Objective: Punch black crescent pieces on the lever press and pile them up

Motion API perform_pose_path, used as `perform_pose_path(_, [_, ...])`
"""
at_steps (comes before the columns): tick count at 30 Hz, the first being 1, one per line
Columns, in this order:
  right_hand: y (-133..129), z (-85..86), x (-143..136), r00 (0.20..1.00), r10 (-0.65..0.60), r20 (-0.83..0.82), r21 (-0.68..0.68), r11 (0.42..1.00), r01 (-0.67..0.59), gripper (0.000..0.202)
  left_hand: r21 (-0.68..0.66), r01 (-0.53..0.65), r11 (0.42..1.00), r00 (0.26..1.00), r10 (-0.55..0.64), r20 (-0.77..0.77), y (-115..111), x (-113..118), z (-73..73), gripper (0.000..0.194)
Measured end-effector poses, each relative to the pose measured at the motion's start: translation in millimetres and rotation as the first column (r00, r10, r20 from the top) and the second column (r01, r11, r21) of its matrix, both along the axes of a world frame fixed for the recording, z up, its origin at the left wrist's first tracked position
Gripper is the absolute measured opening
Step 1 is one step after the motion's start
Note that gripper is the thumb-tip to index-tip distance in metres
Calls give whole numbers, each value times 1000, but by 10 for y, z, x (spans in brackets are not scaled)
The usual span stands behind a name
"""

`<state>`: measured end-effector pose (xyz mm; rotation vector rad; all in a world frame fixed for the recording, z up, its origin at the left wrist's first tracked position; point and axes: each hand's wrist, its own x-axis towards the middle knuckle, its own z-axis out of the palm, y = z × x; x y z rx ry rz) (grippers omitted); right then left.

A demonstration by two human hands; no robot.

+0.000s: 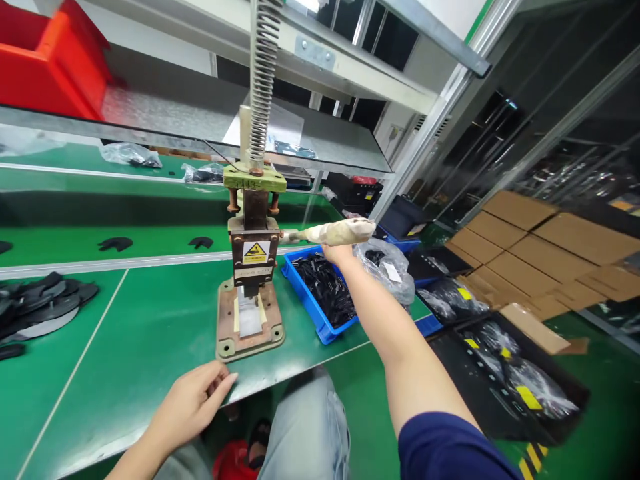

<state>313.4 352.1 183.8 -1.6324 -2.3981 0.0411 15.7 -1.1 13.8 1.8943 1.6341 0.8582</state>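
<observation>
My left hand (200, 397) rests at the bench's front edge, just in front of the press base (225, 333). Its fingers are curled in and I see nothing in them. At the right of the hand press (255, 247), my right hand (336, 253) is at the tape-wrapped lever handle (340, 232), gripping it; most of its fingers are hidden behind the handle. A pale metal plate (249, 320) lies on the base under the press head. Beneath my right forearm stands a blue bin (327, 331) holding many small black parts (325, 287).
Black curved pieces (45, 300) are heaped on the bench at left; several more (116, 243) lie farther back. A red bin (55, 63) sits on the upper shelf. A clear bag (395, 280) lies behind the blue bin. Cardboard boxes (540, 247) and black crates (505, 380) stand at right.
</observation>
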Motion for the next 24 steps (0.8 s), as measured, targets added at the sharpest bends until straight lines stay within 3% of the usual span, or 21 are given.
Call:
perform_pose_path(3, [-299, -253, 150, 987, 52, 153, -210, 977, -19, 39, -18, 4, 1000, 1000, -4, 18, -5, 7, 19, 34])
perform_pose_path(5, [-502, -404, 224, 967, 110, 231, -322, 946, -30, 47, -33, 19, 999, 1000, -18, 16, -8, 11, 22, 33])
perform_pose_path(7, [-672, -529, 263, 945, 157, 288, -384, 923, -37, 59, -30, 28, 999, 1000, -28, 5, -12, 13, 10, 33])
perform_pose_path(9, [-796, -623, 274, 926, 191, 326, -408, 912, -44, 56, -4, 25, 1000, 1000, -25, -6, -14, 12, -16, 33])
perform_pose_path(15, [-971, -716, 288, 928, 167, 334, -351, 935, -42, 42, 31, 4, 1000, 999, -2, -36, -25, 9, -73, 32])
perform_pose_path(24, [-1201, -568, 516, 985, 79, 156, -148, 987, -56, 33, 15, -27, 1000, 1000, 27, -10, -44, 12, -82, 32])
